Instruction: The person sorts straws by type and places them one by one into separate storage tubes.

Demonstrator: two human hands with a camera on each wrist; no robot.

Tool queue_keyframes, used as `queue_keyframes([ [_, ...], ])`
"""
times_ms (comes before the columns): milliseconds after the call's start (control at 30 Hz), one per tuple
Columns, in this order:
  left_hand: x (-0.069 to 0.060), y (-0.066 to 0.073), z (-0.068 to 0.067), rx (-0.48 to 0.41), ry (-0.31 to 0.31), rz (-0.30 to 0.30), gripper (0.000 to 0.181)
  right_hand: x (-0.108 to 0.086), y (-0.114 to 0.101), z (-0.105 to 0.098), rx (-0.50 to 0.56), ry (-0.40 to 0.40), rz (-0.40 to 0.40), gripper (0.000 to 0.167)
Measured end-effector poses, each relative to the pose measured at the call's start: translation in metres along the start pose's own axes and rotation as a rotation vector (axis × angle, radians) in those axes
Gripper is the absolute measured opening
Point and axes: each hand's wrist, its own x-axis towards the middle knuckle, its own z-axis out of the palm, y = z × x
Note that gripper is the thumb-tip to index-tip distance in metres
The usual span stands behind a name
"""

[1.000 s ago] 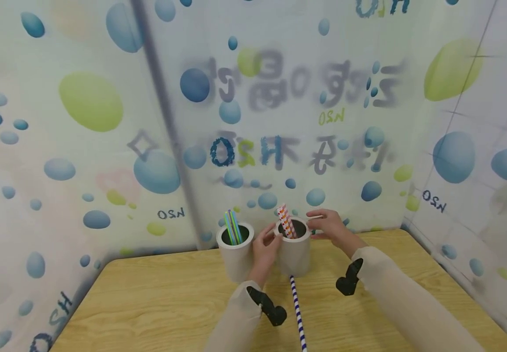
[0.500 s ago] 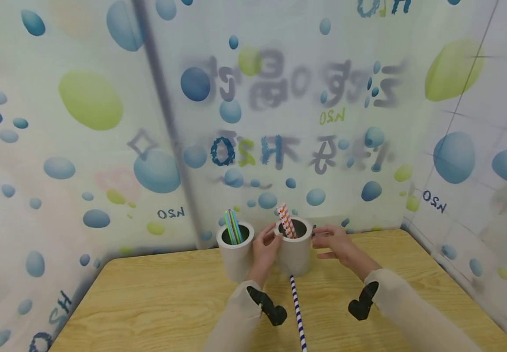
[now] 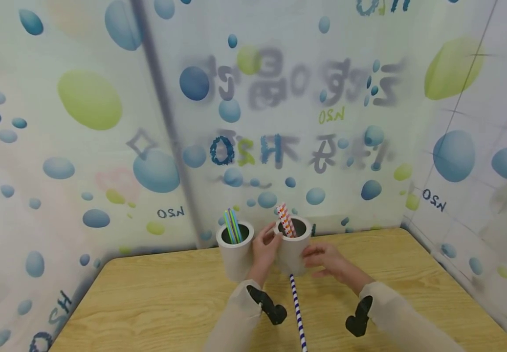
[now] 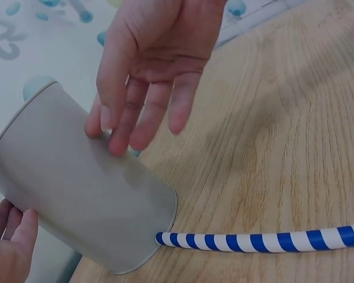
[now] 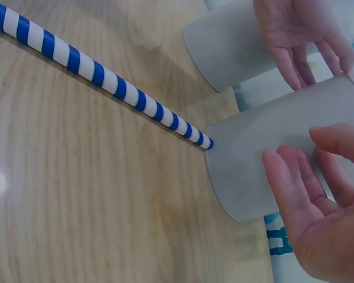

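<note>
My left hand (image 3: 265,249) rests against the left side of the right-hand pale grey cup (image 3: 294,254), its thumb near the rim and its fingers around the side. Patterned pink, orange and white paper straws (image 3: 285,220) lean inside this cup. At the cup's lower right side is my right hand (image 3: 330,261), fingers loosely bent and fingertips at the wall; in the right wrist view the right hand (image 5: 324,212) encloses nothing. A blue-and-white striped straw (image 3: 297,313) lies on the table, its far end at the cup's base.
A second pale grey cup (image 3: 235,259) stands just left, with green and blue striped straws (image 3: 233,227) in it. Both stand near the back edge of the wooden table (image 3: 156,298). A printed curtain (image 3: 81,195) hangs close behind.
My right hand has moved from beside the cup's rim down to its lower right side, first drawing away a little, then coming back in. The left hand and both cups have stayed put.
</note>
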Motion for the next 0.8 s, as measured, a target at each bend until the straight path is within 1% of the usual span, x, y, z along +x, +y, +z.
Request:
queue_keyframes([
  [133, 0.004, -0.007, 0.001, 0.008, 0.006, 0.001, 0.042, 0.000, 0.007, 0.007, -0.005, -0.026, 0.005, 0.033],
  [300, 0.004, -0.007, 0.001, 0.003, 0.014, -0.001, 0.041, 0.000, 0.018, 0.016, -0.007, -0.037, 0.033, 0.033],
  [467, 0.004, -0.006, 0.002, 0.000, 0.004, -0.002, 0.042, -0.003, 0.031, 0.025, 0.006, 0.002, 0.075, 0.032],
  [667, 0.005, -0.007, 0.002, -0.002, 0.019, -0.004, 0.041, -0.004, 0.043, 0.037, -0.014, 0.025, 0.084, 0.032],
  [800, 0.004, -0.007, 0.003, -0.001, 0.025, 0.003, 0.041, -0.005, 0.049, 0.044, -0.030, 0.064, 0.097, 0.031],
])
